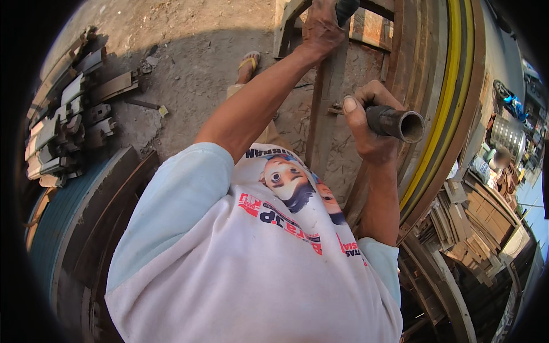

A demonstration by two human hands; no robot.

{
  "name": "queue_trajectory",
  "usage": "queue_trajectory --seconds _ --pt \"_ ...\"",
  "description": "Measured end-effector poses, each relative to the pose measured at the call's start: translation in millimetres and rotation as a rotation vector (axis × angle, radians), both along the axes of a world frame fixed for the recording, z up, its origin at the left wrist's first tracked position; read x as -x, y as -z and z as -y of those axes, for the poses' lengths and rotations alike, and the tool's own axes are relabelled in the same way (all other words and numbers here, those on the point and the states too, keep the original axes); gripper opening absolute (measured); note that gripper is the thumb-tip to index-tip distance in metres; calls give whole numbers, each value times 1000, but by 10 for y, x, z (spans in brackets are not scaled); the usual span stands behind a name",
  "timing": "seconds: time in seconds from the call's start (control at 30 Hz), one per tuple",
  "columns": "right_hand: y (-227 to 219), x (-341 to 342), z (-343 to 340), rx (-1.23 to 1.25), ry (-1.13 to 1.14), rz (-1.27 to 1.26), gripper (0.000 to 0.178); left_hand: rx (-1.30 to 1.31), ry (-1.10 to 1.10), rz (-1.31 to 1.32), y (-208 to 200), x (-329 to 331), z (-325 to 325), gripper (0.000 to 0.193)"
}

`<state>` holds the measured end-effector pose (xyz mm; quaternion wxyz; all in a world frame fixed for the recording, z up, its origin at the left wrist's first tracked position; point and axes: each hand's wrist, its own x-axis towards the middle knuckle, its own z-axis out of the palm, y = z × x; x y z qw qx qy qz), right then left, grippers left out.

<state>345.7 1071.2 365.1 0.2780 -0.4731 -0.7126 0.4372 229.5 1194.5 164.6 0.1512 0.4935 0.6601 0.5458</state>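
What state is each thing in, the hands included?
Right hand, closed around the dark tube
Dark tube, held, visible end open
Left hand, closed on a dark object
Dark object, held, cut off by the top edge
Yellow-strapped sandal, worn
Scrap pieces at left, loosely piled

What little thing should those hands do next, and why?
Perhaps the right hand should curl its thumb more snugly around the hollow dark tube, because the open end sticks out past the fist and the thumb tip shows beside the tube, not across it.
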Motion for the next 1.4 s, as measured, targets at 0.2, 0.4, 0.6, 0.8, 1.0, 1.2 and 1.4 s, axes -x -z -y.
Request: queue_trajectory --seconds 0.2,0.4,0.6,0.8,1.0,1.2,1.4 --pt "131 -314 795 -237 -108 -164 14 0 41 -14 24 21 -18 43" --pt "78 -345 1106 -332 -79 -134 12 41 27 -182 228 -29 10 44" --pt "47 -420 727 -262 249 -278 16 63 120 -34 98 19 17 49" --pt "-333 -248 545 -361 519 -386 21 82 127 -40 21 70 -3 50" --pt "-627 128 189 -531 453 -485 21 95 251 -3 2 207 3 47" --pt "-842 515 -252 -559 444 -527 18 419 426 383 44 1265 84 41" --pt "102 607 -793 -350 760 -22 18 556 392 172 224 2166 -81 41"
